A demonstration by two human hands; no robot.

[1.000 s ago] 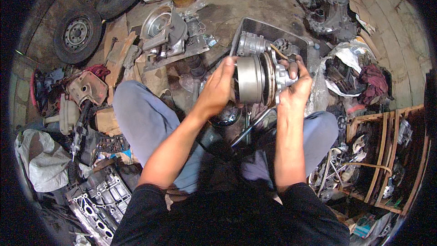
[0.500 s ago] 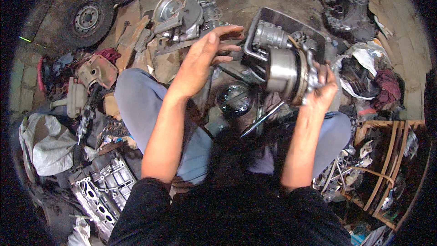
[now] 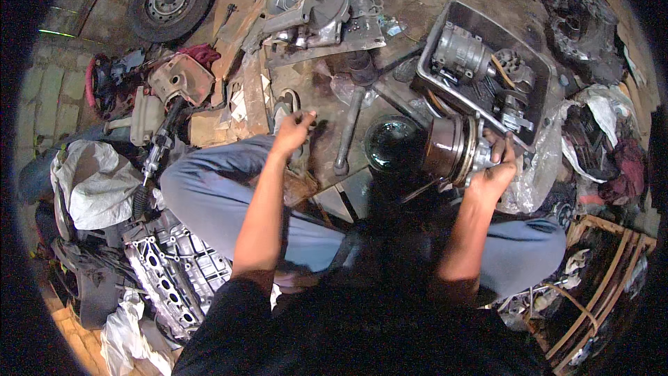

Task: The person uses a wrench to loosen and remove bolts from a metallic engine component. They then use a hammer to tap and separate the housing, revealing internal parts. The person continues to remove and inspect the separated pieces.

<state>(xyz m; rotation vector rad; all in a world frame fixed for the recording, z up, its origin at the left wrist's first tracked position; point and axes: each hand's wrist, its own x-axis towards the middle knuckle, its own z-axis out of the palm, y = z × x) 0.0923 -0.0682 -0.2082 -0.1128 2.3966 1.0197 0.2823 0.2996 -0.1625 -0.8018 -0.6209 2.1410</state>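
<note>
My right hand (image 3: 495, 160) grips a drum-shaped metal machine part (image 3: 445, 147) by its flanged end, with the smooth, shiny side pointing left. Part of that flange is hidden behind my fingers. Just left of the drum, a round black bowl (image 3: 390, 157) holds dark, glossy liquid. My left hand (image 3: 295, 134) hovers over the floor beyond my left knee, near a shoe (image 3: 284, 106). Its fingers are curled together and no object shows in them. Beyond the drum sits a dark rectangular tray (image 3: 437, 24) with a ribbed metal cylinder (image 3: 459, 54) and other greasy parts in it.
Dark metal bars (image 3: 353, 124) meet at a hub ahead of me. A large metal housing (image 3: 316, 10) stands farther off. At left lie a wheel (image 3: 167, 1), a white sack (image 3: 94, 188) and an engine casting (image 3: 177, 275). A wooden frame (image 3: 609, 285) is at right.
My left hand has dropped away from the drum toward my left knee, and its spread fingers have curled. My right hand still holds the drum, now lower in front of the tray. The view has shifted.
</note>
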